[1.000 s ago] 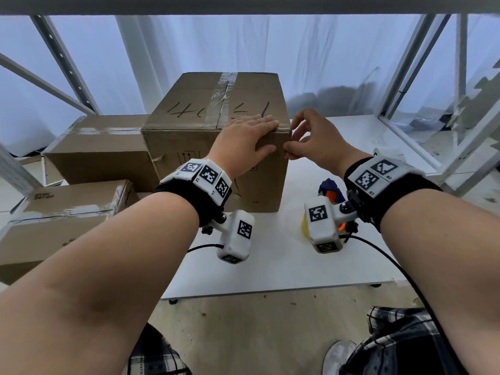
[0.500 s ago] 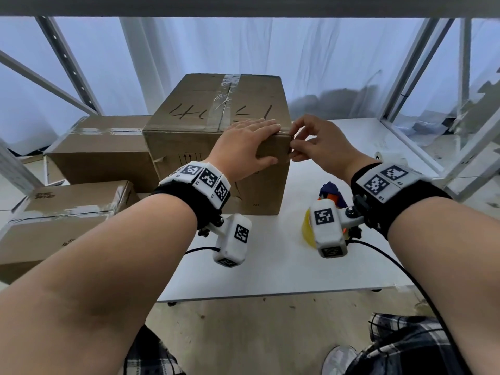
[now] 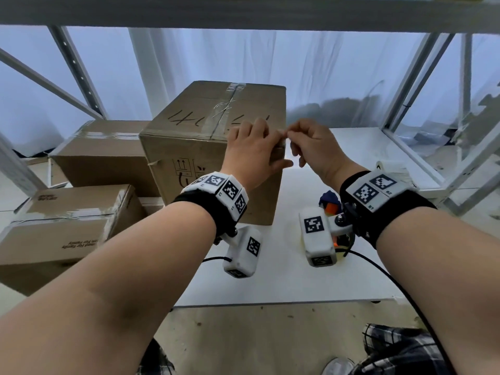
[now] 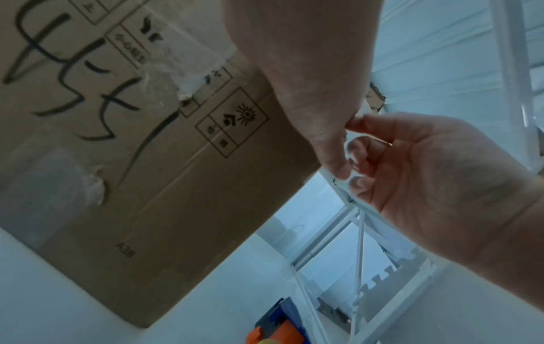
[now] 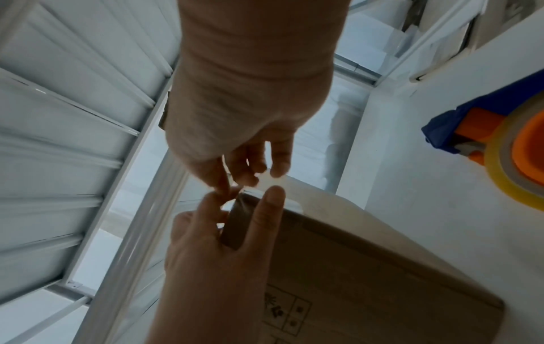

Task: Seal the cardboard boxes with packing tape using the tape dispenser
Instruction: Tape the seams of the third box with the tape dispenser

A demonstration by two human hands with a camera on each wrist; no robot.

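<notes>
A tall cardboard box with marker writing and a taped top seam stands on the white table. My left hand lies over its near right top corner, fingers straight on the top, thumb down the side. My right hand meets it at that corner, and its thumb and forefinger pinch a bit of clear tape. In the right wrist view the box corner shows between my left hand's fingers. The blue and orange tape dispenser lies on the table below my right wrist, with nothing holding it; its yellowish roll shows.
Two lower taped boxes sit to the left of the tall one. White shelf posts rise at the right and a beam runs overhead. A pale flat object lies at the table's right edge.
My right hand has risen from the box's right edge to the top corner, its fingers now closed in a pinch. My left hand has stayed on that corner.
</notes>
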